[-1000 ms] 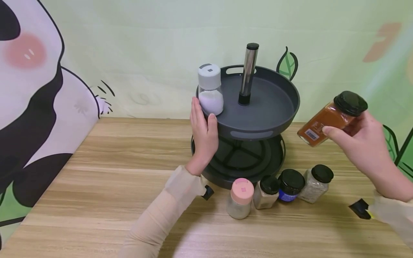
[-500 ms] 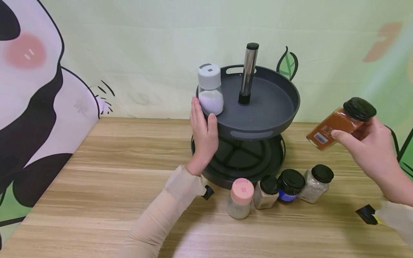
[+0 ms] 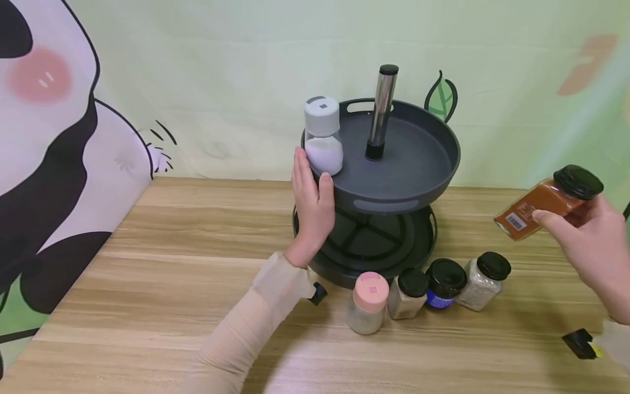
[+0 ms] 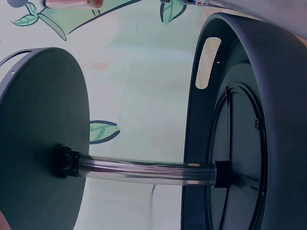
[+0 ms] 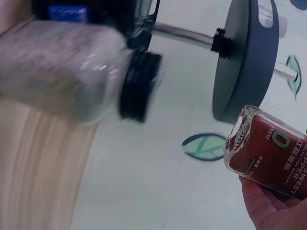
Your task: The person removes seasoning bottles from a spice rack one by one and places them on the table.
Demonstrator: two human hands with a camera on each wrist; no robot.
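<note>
In the head view my left hand (image 3: 313, 205) lies with straight fingers against the left rim of the black two-tier turntable rack's upper tray (image 3: 410, 158). Just inside that rim, beside the fingertips, stands a white-capped jar of white powder (image 3: 323, 150). Off to the right, my right hand (image 3: 593, 246) grips a black-lidded spice jar (image 3: 534, 207) filled with red-brown powder, raised and tilted with its lid up and to the right. The right wrist view shows the base and printed label of this spice jar (image 5: 268, 151). Tray undersides and the metal post (image 4: 148, 171) fill the left wrist view.
Before the rack's lower tray (image 3: 374, 246) stand a pink-capped jar (image 3: 368, 306), a small black-lidded jar (image 3: 406, 295), a blue-labelled jar (image 3: 444, 284) and a black-lidded jar of pale grains (image 3: 482, 283). A metal post (image 3: 382, 112) rises from the upper tray. Behind hangs a printed cloth (image 3: 221, 82).
My right hand has carried the spice jar to the right and somewhat lower, away from the rack. My left hand stays at the upper tray's rim.
</note>
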